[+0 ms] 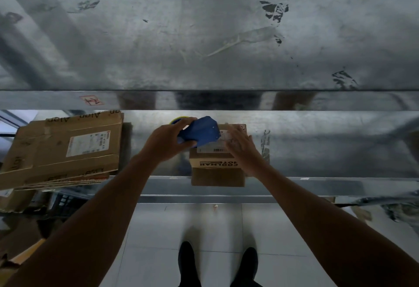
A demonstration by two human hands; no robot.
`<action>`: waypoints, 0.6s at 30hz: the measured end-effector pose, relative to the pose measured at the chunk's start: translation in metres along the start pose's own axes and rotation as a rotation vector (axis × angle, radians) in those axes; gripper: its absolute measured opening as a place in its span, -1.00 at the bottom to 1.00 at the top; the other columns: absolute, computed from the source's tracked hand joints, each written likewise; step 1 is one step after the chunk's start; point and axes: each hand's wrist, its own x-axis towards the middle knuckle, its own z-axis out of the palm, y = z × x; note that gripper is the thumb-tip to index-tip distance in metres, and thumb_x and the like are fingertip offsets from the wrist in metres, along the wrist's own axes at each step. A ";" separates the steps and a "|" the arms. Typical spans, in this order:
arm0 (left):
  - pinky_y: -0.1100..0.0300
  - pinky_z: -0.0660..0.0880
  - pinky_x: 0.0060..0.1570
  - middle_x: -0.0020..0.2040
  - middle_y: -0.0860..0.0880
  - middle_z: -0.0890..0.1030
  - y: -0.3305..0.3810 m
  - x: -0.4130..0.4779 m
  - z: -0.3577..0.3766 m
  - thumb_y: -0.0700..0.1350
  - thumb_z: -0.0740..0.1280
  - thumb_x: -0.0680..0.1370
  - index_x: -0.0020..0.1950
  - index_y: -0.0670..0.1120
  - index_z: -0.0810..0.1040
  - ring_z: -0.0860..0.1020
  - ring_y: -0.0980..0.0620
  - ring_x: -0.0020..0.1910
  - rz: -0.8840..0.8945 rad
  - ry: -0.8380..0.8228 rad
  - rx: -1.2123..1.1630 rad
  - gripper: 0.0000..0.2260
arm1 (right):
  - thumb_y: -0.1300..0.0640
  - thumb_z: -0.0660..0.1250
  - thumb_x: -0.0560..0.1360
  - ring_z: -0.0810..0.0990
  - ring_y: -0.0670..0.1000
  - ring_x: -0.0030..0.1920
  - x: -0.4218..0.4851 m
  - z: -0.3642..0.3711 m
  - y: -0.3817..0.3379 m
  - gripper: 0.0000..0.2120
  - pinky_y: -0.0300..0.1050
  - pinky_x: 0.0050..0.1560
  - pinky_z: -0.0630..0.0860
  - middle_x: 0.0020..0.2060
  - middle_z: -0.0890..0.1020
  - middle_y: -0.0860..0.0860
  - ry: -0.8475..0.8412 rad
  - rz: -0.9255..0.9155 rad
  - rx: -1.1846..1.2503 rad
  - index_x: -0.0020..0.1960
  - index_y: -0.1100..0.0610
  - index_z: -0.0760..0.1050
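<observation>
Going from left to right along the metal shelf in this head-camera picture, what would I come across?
flattened cardboard boxes → left hand, gripping a blue object → small cardboard box → right hand, resting on that box

- metal shelf (317, 150): grey, scuffed sheet steel, with a dark smear just right of the small cardboard box.
- small cardboard box (217, 173): sits at the shelf's front, its near end hanging over the lip; white label on top, black print on the near side.
- flattened cartons (68, 150): a tilted stack well left of the box, also overhanging the lip.
- yellow-green roll (179, 119): just behind the box's left corner, mostly hidden.
</observation>
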 end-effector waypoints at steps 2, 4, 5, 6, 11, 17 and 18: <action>0.17 0.35 -0.07 0.18 0.02 0.62 0.003 0.005 -0.004 0.07 0.49 0.48 0.44 0.04 0.41 0.61 -0.04 -0.03 0.018 -0.049 0.016 -0.43 | -0.15 0.09 0.71 0.22 -0.17 0.50 0.002 -0.005 -0.006 -0.51 -0.17 0.45 0.27 0.56 0.29 -0.09 0.009 0.034 0.183 0.61 -0.13 0.16; 0.16 0.36 -0.07 0.16 0.05 0.62 0.004 0.011 -0.008 0.07 0.49 0.47 0.43 0.06 0.41 0.55 0.04 -0.10 0.036 -0.105 0.029 -0.44 | -0.08 0.15 0.71 0.44 -0.19 0.37 0.004 -0.010 -0.009 -0.52 -0.27 0.26 0.44 0.47 0.41 -0.10 0.051 0.052 0.292 0.60 -0.10 0.19; 0.15 0.40 -0.07 0.17 0.05 0.61 0.003 0.014 -0.009 0.09 0.49 0.47 0.44 0.07 0.39 0.52 0.07 -0.11 0.053 -0.130 0.053 -0.43 | -0.06 0.17 0.71 0.49 -0.24 0.28 0.005 -0.012 -0.009 -0.53 -0.33 0.17 0.49 0.40 0.46 -0.14 0.070 0.056 0.303 0.59 -0.09 0.21; 0.13 0.45 -0.07 0.19 0.04 0.61 0.002 0.015 -0.009 0.10 0.49 0.47 0.45 0.07 0.38 0.53 0.07 -0.10 0.069 -0.154 0.077 -0.41 | -0.03 0.19 0.70 0.51 -0.29 0.22 0.006 -0.014 -0.009 -0.54 -0.38 0.07 0.51 0.34 0.48 -0.18 0.077 0.057 0.314 0.58 -0.08 0.24; 0.06 0.56 0.01 0.15 -0.03 0.64 -0.001 0.020 -0.008 0.12 0.49 0.47 0.48 0.04 0.36 0.60 0.01 -0.04 0.088 -0.194 0.107 -0.37 | 0.04 0.26 0.67 0.57 -0.22 0.17 0.012 -0.013 -0.007 -0.68 -0.29 0.06 0.57 0.22 0.58 -0.11 0.077 0.036 0.354 0.41 0.02 0.49; 0.14 0.48 -0.02 0.16 -0.04 0.65 -0.005 0.022 -0.006 0.15 0.49 0.46 0.50 0.08 0.36 0.60 0.00 0.00 0.107 -0.178 0.123 -0.35 | 0.09 0.32 0.62 0.59 -0.06 0.18 0.022 -0.005 0.004 -0.84 -0.01 0.18 0.63 0.16 0.61 -0.06 0.070 0.037 0.325 0.12 0.08 0.64; 0.16 0.45 -0.03 0.16 -0.03 0.65 -0.004 0.022 -0.006 0.15 0.49 0.47 0.50 0.08 0.35 0.60 0.00 0.00 0.114 -0.174 0.129 -0.35 | 0.10 0.33 0.61 0.59 -0.06 0.19 0.022 -0.005 0.004 -0.86 0.00 0.20 0.62 0.19 0.61 -0.06 0.075 0.039 0.328 0.08 0.07 0.65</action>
